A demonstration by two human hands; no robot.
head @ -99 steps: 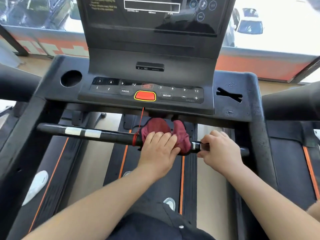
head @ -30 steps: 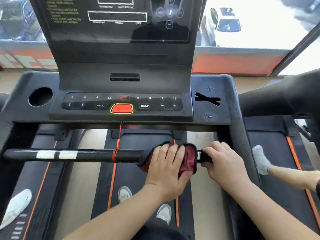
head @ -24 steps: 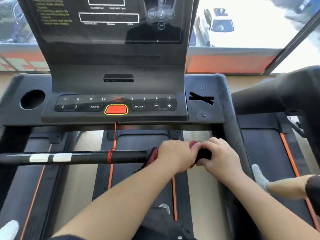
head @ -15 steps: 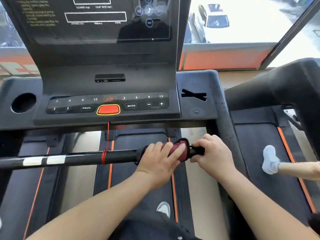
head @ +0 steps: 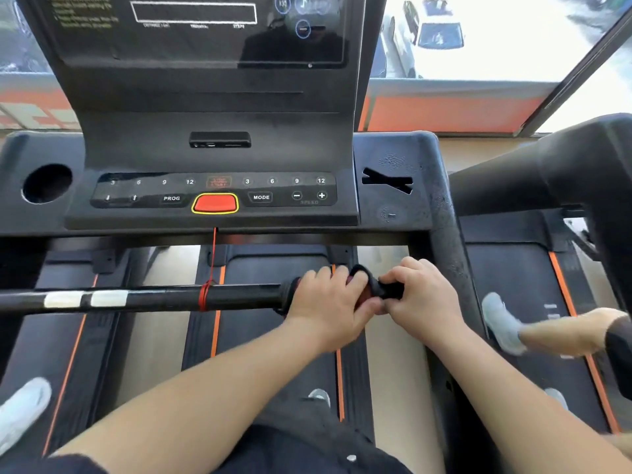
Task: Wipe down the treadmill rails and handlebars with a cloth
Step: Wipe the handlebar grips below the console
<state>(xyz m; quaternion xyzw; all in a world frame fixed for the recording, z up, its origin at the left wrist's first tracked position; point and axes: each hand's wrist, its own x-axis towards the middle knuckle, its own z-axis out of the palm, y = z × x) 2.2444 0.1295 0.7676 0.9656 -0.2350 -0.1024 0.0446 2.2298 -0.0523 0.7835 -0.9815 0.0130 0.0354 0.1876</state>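
Both grips curl tight: left hand (head: pixel 326 304) round cloth (head: pixel 366 273) on handlebar (head: pixel 239 295), right hand (head: pixel 422 297) at its end.

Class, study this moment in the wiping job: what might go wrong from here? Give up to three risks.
1. The left hand holds the cloth on the bar; wiping leftward may snag the red cord looped round it and tug the console.
2. Further left, the cloth could lift the white tape.
3. The right hand grips the bar end, so that part may go unwiped.
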